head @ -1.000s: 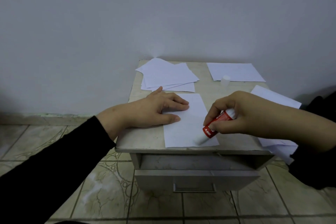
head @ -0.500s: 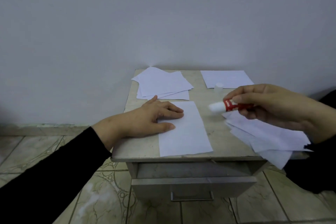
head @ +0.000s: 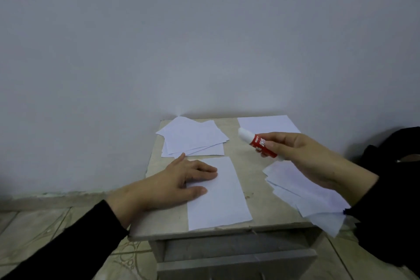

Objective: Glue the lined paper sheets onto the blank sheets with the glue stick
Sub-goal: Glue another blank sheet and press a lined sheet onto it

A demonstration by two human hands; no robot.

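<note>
A white sheet [head: 223,198] lies at the front middle of the small stone-topped cabinet [head: 256,186]. My left hand [head: 177,183] rests flat on the sheet's left edge, fingers straight. My right hand [head: 302,157] holds a red and white glue stick [head: 256,141] in the air above the cabinet's right side, its white end pointing up and left. The stick touches no paper. I cannot tell which sheets are lined.
A fanned pile of white sheets [head: 193,140] lies at the back left. One sheet [head: 266,124] lies at the back right. Several sheets [head: 304,191] overhang the right front edge. A half-open drawer [head: 236,261] juts out below. The wall stands right behind.
My right hand lifted the glue stick off the front sheet and carried it up and to the right, turning its white end upward. My left hand stayed on the sheet.
</note>
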